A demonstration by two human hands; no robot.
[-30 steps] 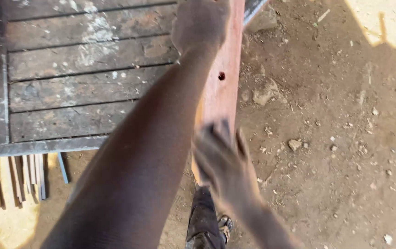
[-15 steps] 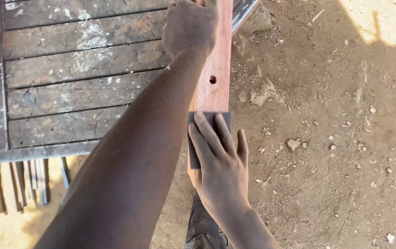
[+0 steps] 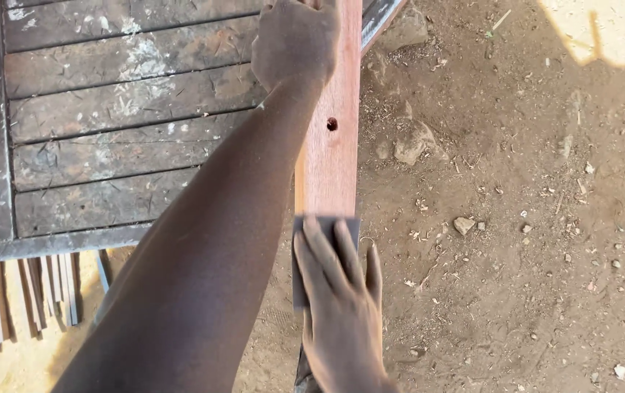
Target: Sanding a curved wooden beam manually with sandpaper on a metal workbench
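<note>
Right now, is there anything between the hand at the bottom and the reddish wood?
Yes. A dark sheet of sandpaper lies flat between the right hand and the reddish plank. The left hand grips the plank directly, farther up.

Left of your hands: slatted wooden platform (image 3: 109, 145), paint-flecked, sitting on dirt ground (image 3: 531, 291). Right of them: scattered stones (image 3: 464, 224).

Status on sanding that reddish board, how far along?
Looks done: the reddish board is smooth and even around its drilled hole.
In hand: the right hand presses a grey sanding sheet flat on the board's near part; the left hand steadies the far end over the slatted workbench.
Left: cannot tell; the hands and sheet hide the board's near and far ends.
</note>
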